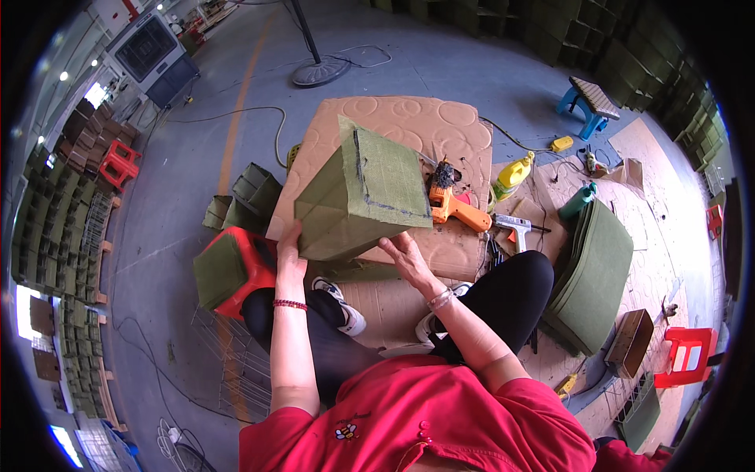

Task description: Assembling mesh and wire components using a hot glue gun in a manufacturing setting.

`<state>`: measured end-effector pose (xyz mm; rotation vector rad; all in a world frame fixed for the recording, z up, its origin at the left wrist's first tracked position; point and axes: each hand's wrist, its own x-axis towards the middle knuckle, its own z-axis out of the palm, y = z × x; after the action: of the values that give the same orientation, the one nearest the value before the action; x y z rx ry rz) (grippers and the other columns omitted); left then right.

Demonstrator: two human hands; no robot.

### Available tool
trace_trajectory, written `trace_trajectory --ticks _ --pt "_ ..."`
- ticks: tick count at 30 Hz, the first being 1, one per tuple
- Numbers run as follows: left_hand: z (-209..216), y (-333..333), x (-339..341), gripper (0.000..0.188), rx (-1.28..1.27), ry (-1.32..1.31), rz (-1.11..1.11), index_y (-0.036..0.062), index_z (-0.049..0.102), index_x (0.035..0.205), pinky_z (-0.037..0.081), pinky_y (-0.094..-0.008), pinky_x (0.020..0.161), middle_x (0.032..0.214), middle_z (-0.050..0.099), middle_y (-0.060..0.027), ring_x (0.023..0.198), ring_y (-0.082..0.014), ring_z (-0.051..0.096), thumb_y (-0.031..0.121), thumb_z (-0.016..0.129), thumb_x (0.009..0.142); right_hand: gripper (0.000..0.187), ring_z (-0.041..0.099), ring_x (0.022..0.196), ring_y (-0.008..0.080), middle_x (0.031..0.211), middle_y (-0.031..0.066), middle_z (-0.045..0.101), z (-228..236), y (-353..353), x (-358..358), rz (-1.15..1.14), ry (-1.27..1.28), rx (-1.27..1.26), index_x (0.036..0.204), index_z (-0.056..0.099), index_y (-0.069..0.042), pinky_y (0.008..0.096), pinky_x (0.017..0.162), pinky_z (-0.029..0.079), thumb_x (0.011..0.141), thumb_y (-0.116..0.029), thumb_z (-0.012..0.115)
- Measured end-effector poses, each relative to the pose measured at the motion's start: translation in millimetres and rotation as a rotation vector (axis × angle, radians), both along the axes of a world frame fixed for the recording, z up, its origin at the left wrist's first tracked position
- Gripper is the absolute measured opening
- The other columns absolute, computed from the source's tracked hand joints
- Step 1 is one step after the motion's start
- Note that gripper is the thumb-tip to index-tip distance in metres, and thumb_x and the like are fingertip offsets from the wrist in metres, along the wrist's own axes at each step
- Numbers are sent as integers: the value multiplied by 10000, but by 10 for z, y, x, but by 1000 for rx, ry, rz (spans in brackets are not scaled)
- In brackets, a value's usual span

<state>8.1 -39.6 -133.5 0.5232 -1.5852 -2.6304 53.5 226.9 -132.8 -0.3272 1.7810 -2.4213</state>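
Between my two hands is a tapered green felt box (334, 206), tilted above a cardboard-topped work surface (330, 118). Its square end panel has dark lines along the edges. My left hand (289, 253) grips the box's lower left corner. My right hand (406, 258) supports its lower edge, fingers against the felt; the fingertips are partly hidden. Right of the box, an orange glue gun (460, 211) with a dark, crusted nozzle lies on the cardboard. A grey-and-white glue gun (515, 226) and a yellow bottle (514, 173) are just beyond it.
Stacked green felt sheets (602, 259) lie right of my knee, beside a teal bottle (578, 200). On my left, a red stool (255, 271) bears a green felt piece (219, 271). Cables cross the floor. Farther off are a blue-legged stool (586, 106) and a round stand base (321, 72).
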Motion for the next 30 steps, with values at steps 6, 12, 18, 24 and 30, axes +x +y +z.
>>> trace_trajectory --ticks 6,12,18,24,30 --pt "673 -42 34 416 -130 229 215 -9 554 1191 449 -385 950 1173 600 -108 1072 -231 575 294 607 910 554 376 1310 222 1462 154 319 -39 -90 48 95 -3 -67 1440 219 -37 342 1063 334 963 -121 490" --pt "1887 212 308 240 -829 521 402 -29 649 939 412 -244 650 749 611 7 701 -78 494 208 624 910 398 604 1053 202 1106 132 641 -79 -14 239 346 -145 110 1299 467 22 323 935 469 980 -217 475" --pt "2122 614 376 233 -1540 737 541 -20 648 946 387 -346 486 577 534 -166 443 -222 458 208 627 899 473 612 1025 210 1100 155 629 -179 333 342 102 -261 31 1214 521 85 317 919 470 999 -324 419" --pt "2047 590 370 226 -1745 788 471 15 654 933 383 -369 448 555 543 -167 445 -302 519 234 644 879 588 499 1204 258 1320 188 482 -6 430 332 13 -241 -56 1354 370 44 362 1012 398 994 -420 367" --pt "2043 1046 1038 252 -1836 1205 -23 -31 638 979 349 -324 407 535 488 -26 420 -175 468 112 726 791 732 251 1387 260 1496 158 257 351 590 362 -140 -223 -554 1442 207 -3 402 1138 179 970 -559 137"
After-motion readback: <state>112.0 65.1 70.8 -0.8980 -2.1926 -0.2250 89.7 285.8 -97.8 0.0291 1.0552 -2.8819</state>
